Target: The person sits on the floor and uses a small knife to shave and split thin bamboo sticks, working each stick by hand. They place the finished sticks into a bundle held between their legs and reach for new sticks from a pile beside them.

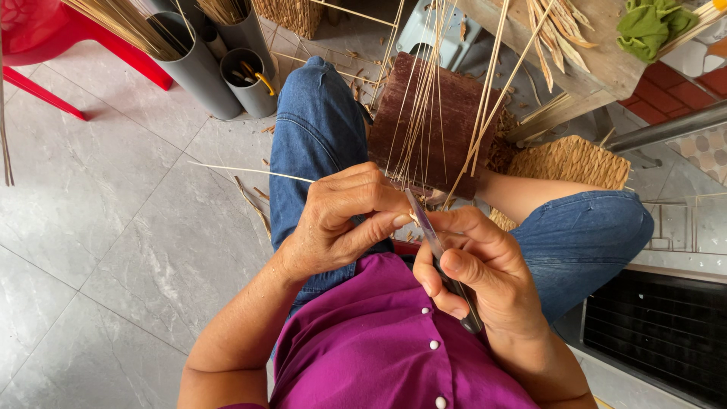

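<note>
Right hand (485, 265) is closed around a knife (439, 254), blade angled up toward the left hand (341, 220), whose fingers pinch a thin pale reed strip (250, 171) running out leftward over the denim-clad knee. Beyond stands a dark brown woven block (435, 121) with upright reed strands; farther off, grey tubes (197, 68) hold more stalks.

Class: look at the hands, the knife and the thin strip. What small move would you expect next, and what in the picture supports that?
Probably draw the thin strip further along the knife: the left hand pinches the strip at the blade, and the right hand grips the knife.
</note>
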Demonstrator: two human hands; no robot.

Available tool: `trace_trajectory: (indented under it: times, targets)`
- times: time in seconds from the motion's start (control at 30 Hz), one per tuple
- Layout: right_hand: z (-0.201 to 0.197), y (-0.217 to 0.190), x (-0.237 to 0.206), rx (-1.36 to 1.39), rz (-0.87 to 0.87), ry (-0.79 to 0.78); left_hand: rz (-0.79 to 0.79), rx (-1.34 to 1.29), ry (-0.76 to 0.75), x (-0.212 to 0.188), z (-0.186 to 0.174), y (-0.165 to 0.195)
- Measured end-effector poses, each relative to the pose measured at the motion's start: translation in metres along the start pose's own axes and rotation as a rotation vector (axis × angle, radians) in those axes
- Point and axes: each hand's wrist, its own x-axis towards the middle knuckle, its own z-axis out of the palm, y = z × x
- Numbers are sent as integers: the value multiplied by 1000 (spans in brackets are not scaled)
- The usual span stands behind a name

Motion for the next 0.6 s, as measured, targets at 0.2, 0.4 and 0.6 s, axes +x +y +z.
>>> trace_trajectory:
  times: [0.2,0.4,0.6]
  targets:
    - [-2,1,2,0,-3,17,4,41,-3,1,1,0]
    - [-2,0,4,30,4,33,-7,39,-9,3,2,1]
    - [-4,0,6,35,6,25,-18,57,-7,2,2,1]
